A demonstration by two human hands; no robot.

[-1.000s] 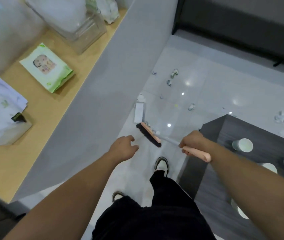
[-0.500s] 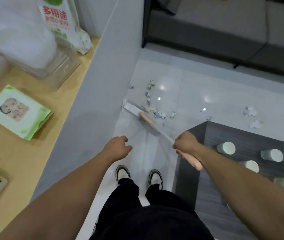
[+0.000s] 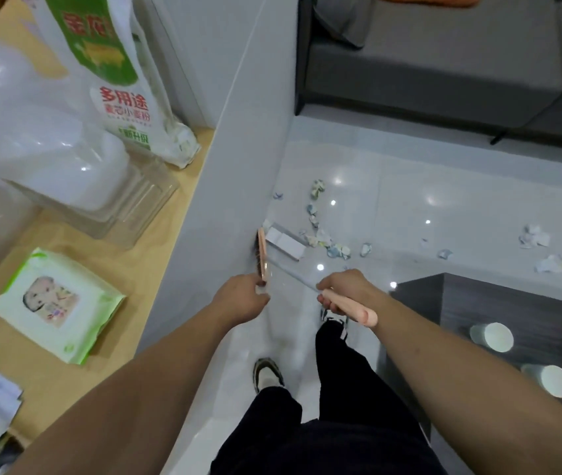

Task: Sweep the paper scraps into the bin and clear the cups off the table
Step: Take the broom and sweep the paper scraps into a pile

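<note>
Broom (image 3: pixel 261 257) head swung over by wall, beside curled empty left hand (image 3: pixel 242 299); right hand (image 3: pixel 343 293) fingers wrapped round handle, scraps (image 3: pixel 327 241) just ahead.

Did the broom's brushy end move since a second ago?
Yes. The broom head swung left, away from the paper scraps, up against the grey wall.
</note>
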